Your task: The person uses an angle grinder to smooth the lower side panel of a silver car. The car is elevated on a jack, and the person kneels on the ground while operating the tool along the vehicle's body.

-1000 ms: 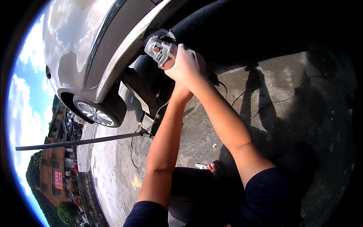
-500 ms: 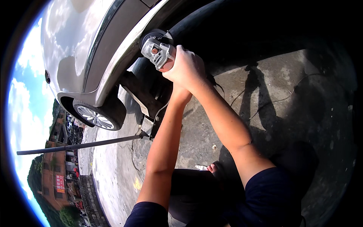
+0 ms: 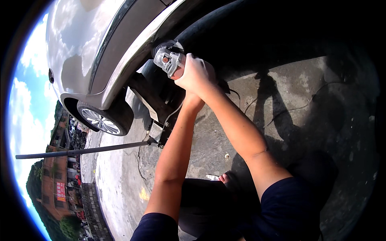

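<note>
Both of my hands are together on a grey and reddish angle grinder [image 3: 168,60], held out at arm's length beside the car's lower edge. Its dark disc [image 3: 160,47] is at the underside of the pale sill [image 3: 138,52]; I cannot tell whether it touches. My right hand [image 3: 197,74] wraps round the tool body, with the thumb on top. Beneath it, my left hand [image 3: 194,99] meets the same grip, its fingers mostly hidden behind the right hand. The silver-beige car [image 3: 74,52] rises on the left, with a spoked wheel [image 3: 100,121] below.
A jack [image 3: 163,132] stands under the car, its long bar handle [image 3: 80,152] sticking out to the left. A thin cable [image 3: 289,109] runs over the concrete ground [image 3: 209,152] at right. Deep shadow covers the upper right. A brick building [image 3: 52,176] stands far left.
My hands and the grinder have come slightly down and closer in the picture, the disc a little lower along the sill. The grip is unchanged, and the view has shifted slightly.
</note>
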`<state>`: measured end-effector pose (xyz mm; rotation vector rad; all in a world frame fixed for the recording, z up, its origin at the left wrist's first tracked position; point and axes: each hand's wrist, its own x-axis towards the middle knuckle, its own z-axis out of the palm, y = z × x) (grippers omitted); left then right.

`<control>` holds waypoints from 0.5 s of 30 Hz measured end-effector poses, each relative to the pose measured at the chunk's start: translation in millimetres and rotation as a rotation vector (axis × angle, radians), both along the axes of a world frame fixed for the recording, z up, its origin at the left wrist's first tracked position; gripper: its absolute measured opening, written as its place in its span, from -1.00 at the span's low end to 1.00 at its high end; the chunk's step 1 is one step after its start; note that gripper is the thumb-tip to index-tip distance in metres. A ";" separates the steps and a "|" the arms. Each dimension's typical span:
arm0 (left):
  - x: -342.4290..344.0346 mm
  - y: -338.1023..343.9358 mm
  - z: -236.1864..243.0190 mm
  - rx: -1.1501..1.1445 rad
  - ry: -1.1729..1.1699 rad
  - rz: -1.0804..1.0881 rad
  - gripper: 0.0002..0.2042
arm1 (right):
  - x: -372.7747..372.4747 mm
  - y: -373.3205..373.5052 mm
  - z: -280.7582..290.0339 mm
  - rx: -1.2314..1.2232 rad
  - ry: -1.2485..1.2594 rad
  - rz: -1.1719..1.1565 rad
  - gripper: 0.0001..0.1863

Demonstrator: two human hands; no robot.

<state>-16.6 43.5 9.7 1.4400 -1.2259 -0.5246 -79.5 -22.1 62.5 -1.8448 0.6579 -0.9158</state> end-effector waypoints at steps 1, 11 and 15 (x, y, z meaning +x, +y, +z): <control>-0.8 -0.6 -0.6 -0.004 0.003 0.003 -0.54 | 1.5 -1.1 0.9 0.020 0.003 -0.005 -0.29; 19.5 -1.4 -9.0 0.006 -0.238 0.348 -0.66 | 17.9 -21.9 -27.1 0.167 -0.265 0.243 -0.23; 29.1 -1.0 -21.9 0.070 -0.400 0.575 -0.69 | 48.5 -26.4 -47.3 0.176 -0.349 0.354 -0.27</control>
